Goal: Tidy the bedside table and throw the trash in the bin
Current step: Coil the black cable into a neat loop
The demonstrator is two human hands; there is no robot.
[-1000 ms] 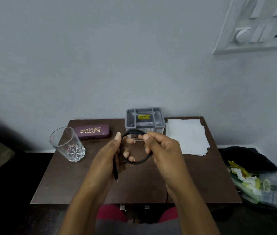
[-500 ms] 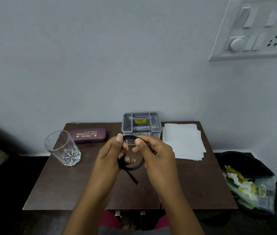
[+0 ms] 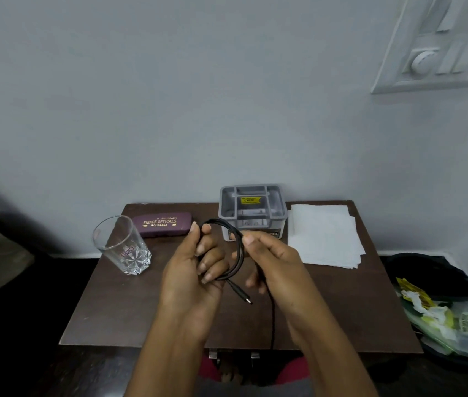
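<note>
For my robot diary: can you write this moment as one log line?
step: coiling cable | left hand: holds black cable loop | right hand: pinches cable | plug end: hanging free | organizer: behind hands

Switch panel (image 3: 438,44) and bin (image 3: 441,308) cut by right edge.

The black cable (image 3: 238,253), a tight closed ring a second ago, has opened into a looser loop. The left hand (image 3: 195,270) has turned palm-up with fingers curled through it, the right hand (image 3: 270,256) has drawn apart, and the plug end now juts toward the counter's front edge.
</note>
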